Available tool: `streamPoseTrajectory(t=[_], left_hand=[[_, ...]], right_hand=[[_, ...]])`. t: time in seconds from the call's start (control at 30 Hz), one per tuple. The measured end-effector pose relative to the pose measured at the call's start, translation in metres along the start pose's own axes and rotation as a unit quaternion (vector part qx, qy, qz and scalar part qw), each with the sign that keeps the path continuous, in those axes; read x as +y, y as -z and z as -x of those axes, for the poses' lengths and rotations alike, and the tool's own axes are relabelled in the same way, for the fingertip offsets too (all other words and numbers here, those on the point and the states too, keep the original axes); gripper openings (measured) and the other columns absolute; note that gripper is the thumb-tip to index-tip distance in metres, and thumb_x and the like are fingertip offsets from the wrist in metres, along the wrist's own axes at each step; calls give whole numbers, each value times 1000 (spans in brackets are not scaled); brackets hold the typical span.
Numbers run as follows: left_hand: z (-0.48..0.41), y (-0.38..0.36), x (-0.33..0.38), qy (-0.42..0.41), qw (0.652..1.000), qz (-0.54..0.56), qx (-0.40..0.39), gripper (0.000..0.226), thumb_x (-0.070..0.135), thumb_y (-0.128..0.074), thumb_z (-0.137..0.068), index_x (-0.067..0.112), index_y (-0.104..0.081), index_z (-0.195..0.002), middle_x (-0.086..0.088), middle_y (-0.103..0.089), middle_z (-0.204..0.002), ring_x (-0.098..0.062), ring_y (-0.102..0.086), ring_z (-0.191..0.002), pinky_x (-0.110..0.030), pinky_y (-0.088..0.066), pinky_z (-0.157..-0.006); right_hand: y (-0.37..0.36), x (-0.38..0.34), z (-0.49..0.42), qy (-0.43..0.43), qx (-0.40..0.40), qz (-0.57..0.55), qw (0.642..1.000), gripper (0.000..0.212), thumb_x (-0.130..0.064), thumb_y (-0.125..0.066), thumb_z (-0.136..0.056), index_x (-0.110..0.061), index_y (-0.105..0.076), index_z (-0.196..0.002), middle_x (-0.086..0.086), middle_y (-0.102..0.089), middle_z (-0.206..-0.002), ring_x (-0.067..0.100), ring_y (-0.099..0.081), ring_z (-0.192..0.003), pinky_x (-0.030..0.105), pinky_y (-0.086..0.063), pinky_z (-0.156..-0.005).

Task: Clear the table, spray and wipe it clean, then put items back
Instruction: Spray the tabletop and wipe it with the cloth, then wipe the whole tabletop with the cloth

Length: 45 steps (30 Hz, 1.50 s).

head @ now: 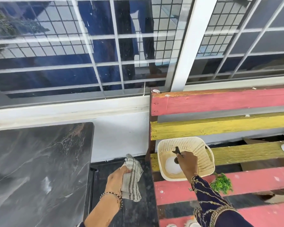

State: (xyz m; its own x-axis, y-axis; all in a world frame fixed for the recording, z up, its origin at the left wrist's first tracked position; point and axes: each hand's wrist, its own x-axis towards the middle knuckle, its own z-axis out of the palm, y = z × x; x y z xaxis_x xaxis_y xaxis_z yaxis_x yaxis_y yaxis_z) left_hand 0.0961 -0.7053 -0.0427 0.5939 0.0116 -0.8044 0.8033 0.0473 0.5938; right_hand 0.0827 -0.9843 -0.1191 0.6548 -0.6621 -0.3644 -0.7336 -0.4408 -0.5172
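Clenched around a striped grey cloth (131,176), the left hand (116,179) is at lower centre of the frame, beside the dark marble table (36,169) at lower left. Right hand (188,163) grasps a small dark object (177,150) inside the cream basket (203,154) on the painted bench (228,102), right side.

Soft, even daylight; faint shadows. Reflections glaze the large white-framed grid window (105,46). Glare sheens the dark marble-patterned tabletop (39,169). Wide-angle bending at edges.
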Motion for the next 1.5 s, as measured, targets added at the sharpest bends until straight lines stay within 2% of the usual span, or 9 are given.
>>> streamPoseTrajectory(t=[0.3, 0.4, 0.67, 0.83, 0.93, 1.07, 1.17, 1.33, 1.5], left_hand=[[47, 28, 4, -75, 996, 19, -33, 18, 20, -59, -92, 7, -70, -85, -15, -72, -81, -28, -66, -75, -48, -55, -83], [66, 52, 5, -101, 994, 16, -33, 15, 12, -64, -86, 13, -62, -71, -2, -68, -59, -24, -58, -65, -35, -48, -69], [133, 152, -1, -215, 975, 28, -39, 12, 9, -68, -85, 18, -71, -93, 2, -73, -77, -4, -62, -68, -8, -46, -54], [167, 237, -17, -293, 953, 18, -71, 23, 6, -65, -88, 17, -69, -108, -8, -73, -90, -14, -67, -83, -14, -51, -69], [178, 283, -30, -328, 941, -18, -80, 24, -1, -58, -88, 19, -69, -97, 6, -71, -81, -6, -65, -79, -9, -49, -69], [183, 357, -38, -275, 958, 8, -74, 27, -2, -60, -88, 9, -70, -110, -6, -70, -98, -17, -64, -93, -29, -52, -93], [186, 409, -41, -236, 970, 18, -57, 19, 12, -62, -90, 20, -76, -100, 2, -74, -84, -9, -64, -71, -24, -54, -65], [186, 493, -40, -230, 970, 75, -5, 19, 14, -54, -95, 16, -73, -95, -3, -75, -86, -11, -65, -61, -25, -56, -59], [173, 567, -44, -205, 972, 106, 44, 17, 16, -55, -94, 10, -69, -99, -3, -75, -82, -10, -66, -53, -24, -54, -56]], right_hand=[[21, -45, 73, 80, 8, -13, 997, 27, -15, -56, -95, 5, -74, -88, 16, -76, -94, 34, -70, -93, 40, -50, -89], [16, -74, 123, 121, -29, -92, 988, 22, -17, -61, -94, -3, -77, -86, 10, -77, -88, 28, -72, -86, 33, -51, -77], [-35, -153, 286, 184, -195, -283, 921, 23, -37, -66, -96, -18, -77, -101, 1, -80, -96, 16, -76, -87, 31, -61, -77], [-86, -199, 385, 181, -274, -292, 898, 34, -58, -63, -91, -28, -77, -100, -9, -79, -92, 2, -74, -85, 19, -56, -71], [-121, -219, 429, 165, -269, -326, 891, 21, -41, -73, -89, -23, -78, -97, -1, -80, -85, 12, -76, -77, 14, -53, -55], [-169, -242, 474, 74, -281, -390, 874, 19, -24, -67, -94, -6, -75, -90, 13, -77, -72, 24, -75, -61, 27, -56, -49], [-196, -262, 500, -7, -334, -437, 835, 27, -21, -57, -100, 1, -69, -91, 20, -74, -70, 31, -72, -57, 38, -61, -52], [-252, -301, 525, -29, -405, -412, 816, 45, -25, -47, -105, 9, -55, -133, 36, -59, -130, 49, -57, -122, 64, -43, -106], [-304, -351, 536, -20, -398, -414, 818, 42, -25, -48, -106, 7, -54, -133, 30, -61, -130, 43, -61, -117, 56, -50, -94]])
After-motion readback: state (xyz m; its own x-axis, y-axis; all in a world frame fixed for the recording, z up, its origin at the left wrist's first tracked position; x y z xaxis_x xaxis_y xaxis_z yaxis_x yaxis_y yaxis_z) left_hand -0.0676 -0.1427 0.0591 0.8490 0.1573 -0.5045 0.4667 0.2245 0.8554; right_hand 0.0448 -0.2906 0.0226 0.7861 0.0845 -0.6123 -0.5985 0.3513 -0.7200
